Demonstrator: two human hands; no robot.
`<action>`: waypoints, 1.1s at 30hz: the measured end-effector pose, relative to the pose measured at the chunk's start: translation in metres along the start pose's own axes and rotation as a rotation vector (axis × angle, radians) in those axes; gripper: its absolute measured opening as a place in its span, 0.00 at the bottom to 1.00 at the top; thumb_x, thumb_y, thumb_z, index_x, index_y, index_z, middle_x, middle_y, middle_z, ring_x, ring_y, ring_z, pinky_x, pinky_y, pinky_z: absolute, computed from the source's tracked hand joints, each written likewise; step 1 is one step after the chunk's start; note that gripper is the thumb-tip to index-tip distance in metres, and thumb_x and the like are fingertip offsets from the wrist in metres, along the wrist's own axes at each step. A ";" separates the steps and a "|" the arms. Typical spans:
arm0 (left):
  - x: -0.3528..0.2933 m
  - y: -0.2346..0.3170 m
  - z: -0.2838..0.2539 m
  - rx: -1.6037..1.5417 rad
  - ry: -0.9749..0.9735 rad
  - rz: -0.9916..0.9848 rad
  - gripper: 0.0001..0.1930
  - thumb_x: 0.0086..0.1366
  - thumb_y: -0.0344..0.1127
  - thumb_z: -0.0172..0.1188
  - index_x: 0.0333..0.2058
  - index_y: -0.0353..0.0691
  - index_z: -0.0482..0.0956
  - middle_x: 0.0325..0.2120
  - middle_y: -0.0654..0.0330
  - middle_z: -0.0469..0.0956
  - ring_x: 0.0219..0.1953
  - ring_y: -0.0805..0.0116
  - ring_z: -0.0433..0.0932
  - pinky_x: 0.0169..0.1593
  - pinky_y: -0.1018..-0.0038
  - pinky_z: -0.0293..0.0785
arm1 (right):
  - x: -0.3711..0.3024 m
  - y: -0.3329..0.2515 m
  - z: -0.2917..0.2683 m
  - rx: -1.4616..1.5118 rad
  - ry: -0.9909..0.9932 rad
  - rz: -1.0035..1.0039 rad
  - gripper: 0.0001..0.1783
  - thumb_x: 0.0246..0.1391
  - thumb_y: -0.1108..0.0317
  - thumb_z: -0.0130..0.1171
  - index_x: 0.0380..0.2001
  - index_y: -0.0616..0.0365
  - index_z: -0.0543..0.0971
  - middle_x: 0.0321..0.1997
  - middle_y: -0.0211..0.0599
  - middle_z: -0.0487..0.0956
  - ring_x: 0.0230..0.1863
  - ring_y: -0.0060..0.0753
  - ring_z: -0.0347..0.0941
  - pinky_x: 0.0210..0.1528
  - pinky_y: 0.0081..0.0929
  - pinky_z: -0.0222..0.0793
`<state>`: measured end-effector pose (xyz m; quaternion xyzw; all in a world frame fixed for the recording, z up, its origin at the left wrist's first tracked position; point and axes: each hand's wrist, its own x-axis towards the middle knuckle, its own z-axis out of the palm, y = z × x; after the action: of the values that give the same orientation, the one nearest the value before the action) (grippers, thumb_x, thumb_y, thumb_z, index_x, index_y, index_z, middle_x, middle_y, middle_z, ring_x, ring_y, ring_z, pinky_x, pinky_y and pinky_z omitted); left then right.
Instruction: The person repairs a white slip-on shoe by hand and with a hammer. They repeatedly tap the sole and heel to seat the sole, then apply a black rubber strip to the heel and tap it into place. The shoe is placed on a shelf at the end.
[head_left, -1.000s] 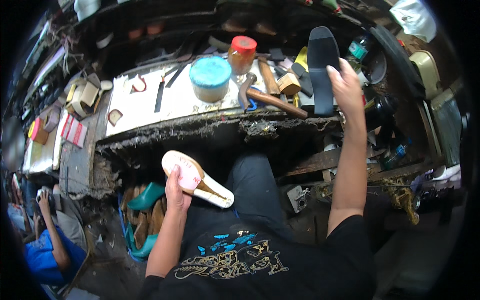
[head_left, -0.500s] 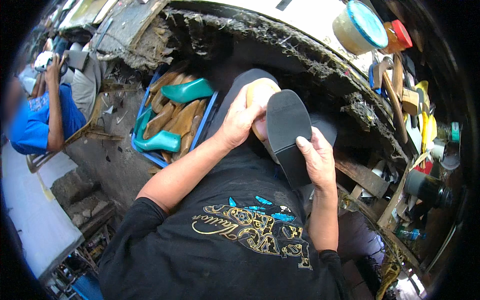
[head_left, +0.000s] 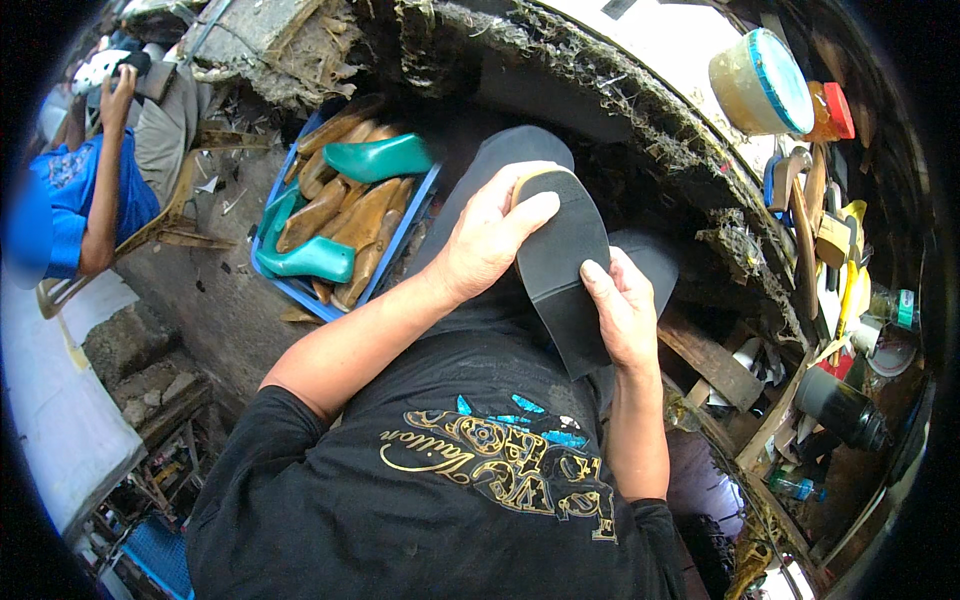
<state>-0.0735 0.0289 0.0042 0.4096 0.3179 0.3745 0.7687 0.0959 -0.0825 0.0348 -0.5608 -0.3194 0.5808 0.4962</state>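
A black shoe sole [head_left: 565,255] lies over my lap, its broad toe end up and its narrower heel end toward my belly. My left hand [head_left: 480,240] grips the toe end, thumb pressed flat on the black face and fingers wrapped behind. A tan edge [head_left: 528,172] of the piece beneath shows at the tip; the rest of that piece is hidden by the sole. On the right side of the sole, near the raised heel line, my right hand [head_left: 625,312] holds the edge with its thumb on top.
A blue crate [head_left: 264,272] of wooden and green shoe lasts [head_left: 376,158] stands left of my legs. Ahead runs a rough, frayed bench edge [head_left: 590,70]. A tub [head_left: 760,85], red-lidded jar [head_left: 830,110] and tools sit at right. Another person in blue [head_left: 85,205] sits far left.
The sole has come down onto the tan piece, toe to toe, and now covers it. My left thumb has moved onto the sole's face. My right hand keeps its hold.
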 end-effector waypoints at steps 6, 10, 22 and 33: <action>-0.002 -0.001 0.002 0.057 0.018 0.025 0.18 0.74 0.36 0.58 0.59 0.36 0.74 0.52 0.60 0.79 0.54 0.73 0.77 0.61 0.73 0.73 | -0.002 -0.001 0.001 0.012 0.015 0.005 0.16 0.70 0.68 0.58 0.55 0.68 0.76 0.49 0.35 0.82 0.48 0.21 0.75 0.55 0.23 0.70; -0.003 -0.001 0.003 0.050 0.010 0.030 0.18 0.75 0.36 0.57 0.59 0.36 0.74 0.52 0.59 0.79 0.54 0.73 0.77 0.60 0.73 0.73 | -0.003 -0.002 0.001 0.015 0.024 0.025 0.16 0.70 0.68 0.58 0.54 0.68 0.77 0.49 0.34 0.82 0.48 0.20 0.75 0.54 0.22 0.70; -0.004 -0.002 0.004 0.060 0.029 0.026 0.18 0.76 0.37 0.56 0.59 0.35 0.74 0.51 0.59 0.80 0.54 0.73 0.77 0.60 0.73 0.73 | -0.002 -0.004 0.002 0.031 0.016 0.025 0.16 0.70 0.67 0.58 0.54 0.67 0.77 0.48 0.34 0.82 0.47 0.20 0.75 0.54 0.23 0.71; -0.003 0.004 0.001 0.218 0.035 0.034 0.19 0.75 0.39 0.57 0.59 0.34 0.75 0.53 0.57 0.80 0.55 0.71 0.77 0.62 0.71 0.71 | -0.002 -0.003 0.005 0.042 0.045 0.047 0.15 0.71 0.67 0.57 0.53 0.67 0.78 0.48 0.34 0.83 0.47 0.20 0.75 0.53 0.23 0.71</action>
<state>-0.0752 0.0273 0.0087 0.4894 0.3631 0.3576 0.7076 0.0920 -0.0825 0.0394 -0.5704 -0.2825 0.5860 0.5014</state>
